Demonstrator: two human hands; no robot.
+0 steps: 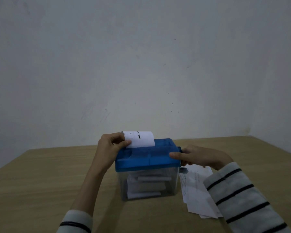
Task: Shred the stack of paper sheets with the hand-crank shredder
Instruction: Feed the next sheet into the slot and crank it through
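The hand-crank shredder (147,158) stands on the wooden table, with a blue lid over a clear bin that holds shredded paper (145,185). A white printed sheet (140,138) stands upright in the lid's slot, its top curling back. My left hand (110,145) pinches the sheet's left edge between thumb and fingers. My right hand (200,157) is at the shredder's right side, fingers curled round the crank there and thumb lying on the lid's edge; the crank itself is mostly hidden. The stack of paper sheets (196,194) lies on the table right of the shredder, partly under my right sleeve.
The wooden table (40,179) runs left and right of the shredder, and its back edge meets a plain grey wall (141,64). My striped sleeves enter from the bottom of the view.
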